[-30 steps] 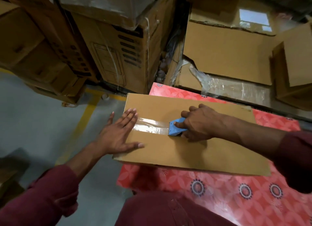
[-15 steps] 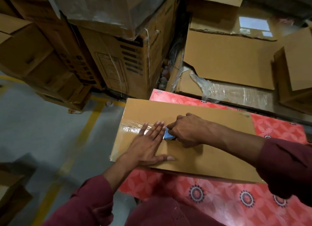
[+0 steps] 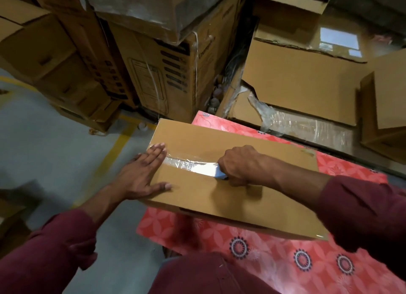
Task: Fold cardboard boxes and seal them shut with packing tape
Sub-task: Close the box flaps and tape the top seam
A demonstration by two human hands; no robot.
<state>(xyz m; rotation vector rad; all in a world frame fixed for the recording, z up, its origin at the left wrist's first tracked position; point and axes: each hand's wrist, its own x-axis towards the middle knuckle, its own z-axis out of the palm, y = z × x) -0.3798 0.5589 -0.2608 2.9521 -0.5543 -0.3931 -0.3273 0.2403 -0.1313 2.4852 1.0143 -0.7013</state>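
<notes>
Step in hand was sealing: the flat brown cardboard box [image 3: 230, 183] lay folded shut on the red flower-patterned tablecloth [image 3: 285, 260], its left end overhanging the table edge above the grey concrete floor [image 3: 55, 151]. My left hand [image 3: 140, 175] was spread flat, fingers straight, pressing the box's left end, with the fingertips on the start of the clear glossy packing-tape strip [image 3: 191, 166]. My right hand [image 3: 239, 165] was clenched round the small blue tape cutter [image 3: 219, 174], of which only a corner showed under the knuckles; it sat at the strip's right end, roughly a third of the way along the centre seam. Judged next move: draw the cutter rightward along the seam to the far end, keeping the left hand bearing down so the box would not slide or tip off the overhang. The tape looked wrinkled and shiny near the left, smoother toward the cutter. The box surface was plain, unprinted, edges crisp. Stacked brown cartons [image 3: 153, 74] stood beyond the table.
</notes>
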